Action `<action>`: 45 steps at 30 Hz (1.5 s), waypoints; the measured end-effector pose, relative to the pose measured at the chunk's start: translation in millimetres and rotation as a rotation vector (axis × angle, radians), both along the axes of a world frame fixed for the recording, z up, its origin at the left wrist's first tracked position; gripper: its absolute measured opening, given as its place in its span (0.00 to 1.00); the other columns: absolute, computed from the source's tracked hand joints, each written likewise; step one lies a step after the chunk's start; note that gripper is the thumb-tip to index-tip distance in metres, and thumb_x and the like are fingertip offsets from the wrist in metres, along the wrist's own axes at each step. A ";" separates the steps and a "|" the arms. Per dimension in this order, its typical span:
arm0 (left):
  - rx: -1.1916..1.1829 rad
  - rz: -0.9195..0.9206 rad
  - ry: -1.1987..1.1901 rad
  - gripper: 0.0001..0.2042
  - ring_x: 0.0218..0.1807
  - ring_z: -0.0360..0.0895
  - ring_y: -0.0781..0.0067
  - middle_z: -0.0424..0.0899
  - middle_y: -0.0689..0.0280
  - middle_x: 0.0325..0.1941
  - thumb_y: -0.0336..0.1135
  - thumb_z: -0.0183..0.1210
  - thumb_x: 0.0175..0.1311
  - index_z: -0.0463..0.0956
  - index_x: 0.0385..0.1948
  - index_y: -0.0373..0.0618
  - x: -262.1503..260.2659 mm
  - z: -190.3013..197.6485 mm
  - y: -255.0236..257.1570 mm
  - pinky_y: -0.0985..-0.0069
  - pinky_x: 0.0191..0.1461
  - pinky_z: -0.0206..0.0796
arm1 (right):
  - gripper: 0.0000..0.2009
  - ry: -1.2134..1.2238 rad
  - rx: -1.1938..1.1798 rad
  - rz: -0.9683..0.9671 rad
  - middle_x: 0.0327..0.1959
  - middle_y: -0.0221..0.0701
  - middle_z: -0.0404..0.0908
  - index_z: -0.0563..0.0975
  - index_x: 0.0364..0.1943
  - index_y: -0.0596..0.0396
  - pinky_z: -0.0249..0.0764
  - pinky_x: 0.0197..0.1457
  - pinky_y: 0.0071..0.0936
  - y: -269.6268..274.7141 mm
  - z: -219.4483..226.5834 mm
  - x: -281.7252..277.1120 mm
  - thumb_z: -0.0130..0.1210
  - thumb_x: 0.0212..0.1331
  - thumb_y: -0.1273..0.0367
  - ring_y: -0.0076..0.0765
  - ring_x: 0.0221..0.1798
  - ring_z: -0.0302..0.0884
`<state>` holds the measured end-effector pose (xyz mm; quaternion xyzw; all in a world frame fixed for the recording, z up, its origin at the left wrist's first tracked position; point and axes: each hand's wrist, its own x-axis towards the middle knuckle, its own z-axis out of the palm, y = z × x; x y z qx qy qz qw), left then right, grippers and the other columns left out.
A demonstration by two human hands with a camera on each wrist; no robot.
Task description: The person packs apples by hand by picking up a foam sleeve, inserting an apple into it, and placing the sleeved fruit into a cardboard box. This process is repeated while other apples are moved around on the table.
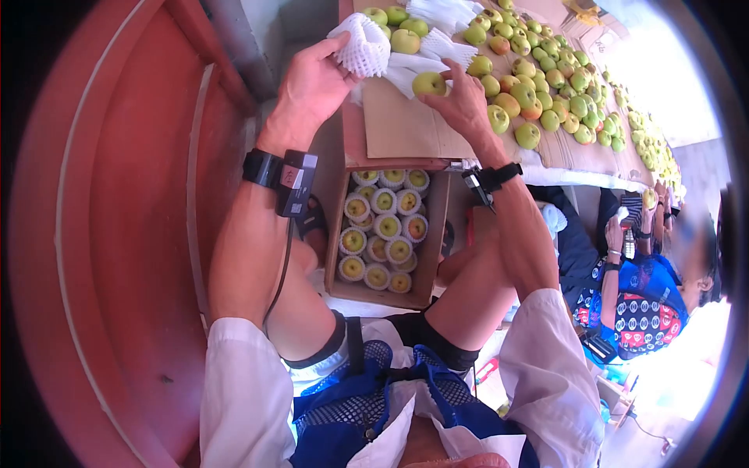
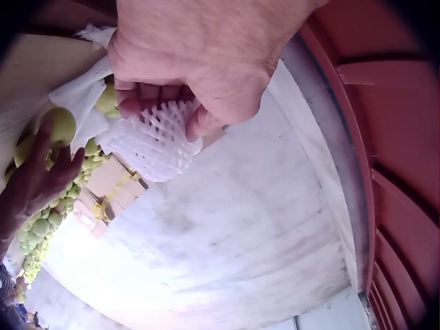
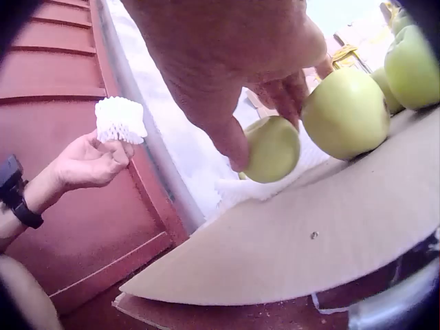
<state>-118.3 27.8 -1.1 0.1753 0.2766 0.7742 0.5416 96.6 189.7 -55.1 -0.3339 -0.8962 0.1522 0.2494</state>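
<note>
My left hand (image 1: 314, 84) holds a white foam net sleeve (image 1: 363, 48) between thumb and fingers, raised at the table's left edge. No apple shows through its mesh in the left wrist view. Over the table, my right hand (image 1: 466, 100) pinches a green apple (image 3: 271, 150) between thumb and fingers. Another green apple (image 3: 346, 114) sits on the cardboard close beside that hand. Several flattened foam sleeves (image 1: 449, 48) lie just beyond it. Below the hands, a cardboard box (image 1: 434, 242) stands between my knees with several sleeved apples (image 1: 388, 226) inside.
Many green and reddish apples (image 1: 546, 86) spread over the table's right side on cardboard (image 1: 398, 129). A few more apples (image 1: 405, 40) sit at the back left. A red panelled wall (image 1: 148, 195) runs along my left. Another person (image 1: 647, 304) works at the far right.
</note>
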 end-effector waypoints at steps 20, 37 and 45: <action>0.073 0.018 -0.091 0.22 0.67 0.67 0.61 0.72 0.60 0.66 0.33 0.56 0.69 0.69 0.63 0.37 -6.1 -2.4 -0.8 0.63 0.70 0.60 | 0.34 0.791 -1.353 0.618 0.65 0.46 0.72 0.60 0.71 0.65 0.72 0.56 0.35 -30.0 16.9 39.1 0.52 0.66 0.57 0.45 0.65 0.72; 0.161 -0.068 -0.068 0.19 0.64 0.73 0.55 0.78 0.54 0.61 0.33 0.48 0.71 0.71 0.60 0.34 7.5 0.0 3.7 0.57 0.70 0.64 | 0.34 0.163 -0.452 0.150 0.58 0.43 0.77 0.64 0.67 0.59 0.75 0.59 0.35 -44.6 -11.4 38.7 0.62 0.57 0.62 0.41 0.57 0.77; 0.079 -0.046 -0.090 0.18 0.60 0.75 0.60 0.78 0.57 0.59 0.34 0.52 0.70 0.72 0.58 0.35 9.9 1.8 0.3 0.61 0.65 0.67 | 0.36 -0.012 -0.215 0.140 0.59 0.48 0.75 0.65 0.66 0.59 0.70 0.65 0.39 -60.1 -23.1 30.9 0.67 0.55 0.61 0.49 0.62 0.75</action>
